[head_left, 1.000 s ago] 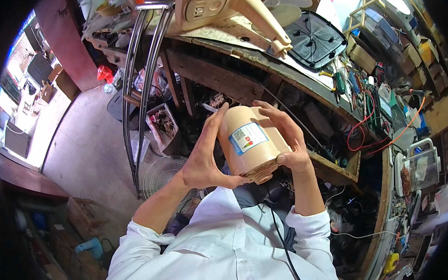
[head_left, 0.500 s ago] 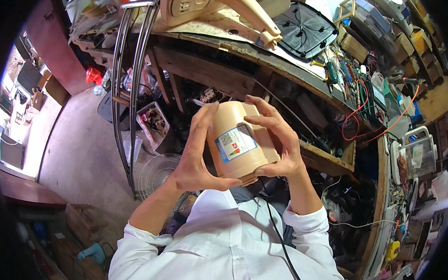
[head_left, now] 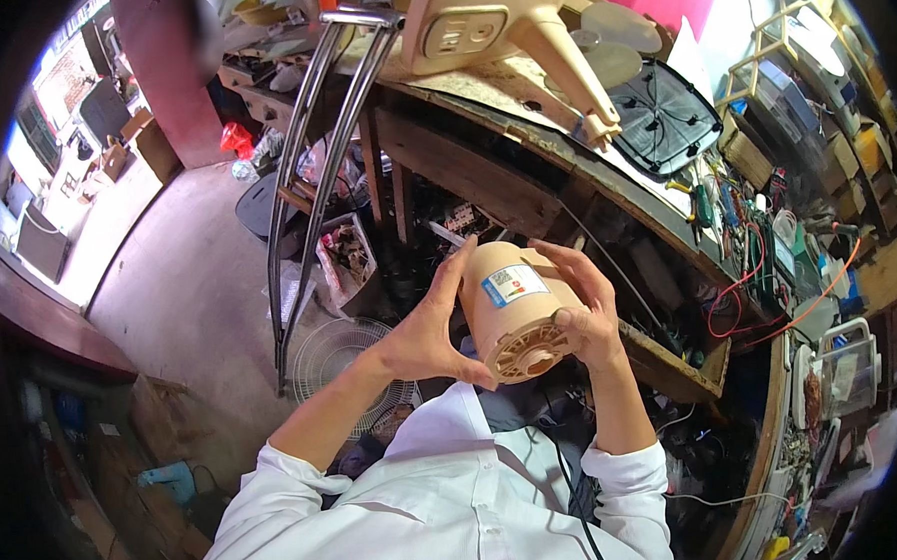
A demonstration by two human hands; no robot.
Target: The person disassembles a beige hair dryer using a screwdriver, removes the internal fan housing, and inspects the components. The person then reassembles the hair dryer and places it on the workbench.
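Between both palms I hold a beige fan motor housing [head_left: 497, 323], rounded, with a blue-and-white label [head_left: 514, 284] on its side. Its vented, slotted end tilts down toward my chest. My left hand [head_left: 426, 336] grips the left side, with the thumb near the vented rim. On the other side my right hand [head_left: 592, 314] has its fingers behind the housing and its thumb by the vented end. A black cord [head_left: 569, 475] hangs below and runs down over my shirt; where its upper end joins is hidden.
On the workbench ahead lie a beige fan stand [head_left: 488, 28] and a black panel [head_left: 667, 120], with tools and wires [head_left: 736, 207] to the right. A chrome tubular frame [head_left: 309, 186] leans against the bench. A fan grille [head_left: 322, 361] lies on the floor at left.
The housing has tipped so its vented end now shows toward me. It sits lower and slightly right in view, and my right thumb has shifted up along it. My view has shifted left.
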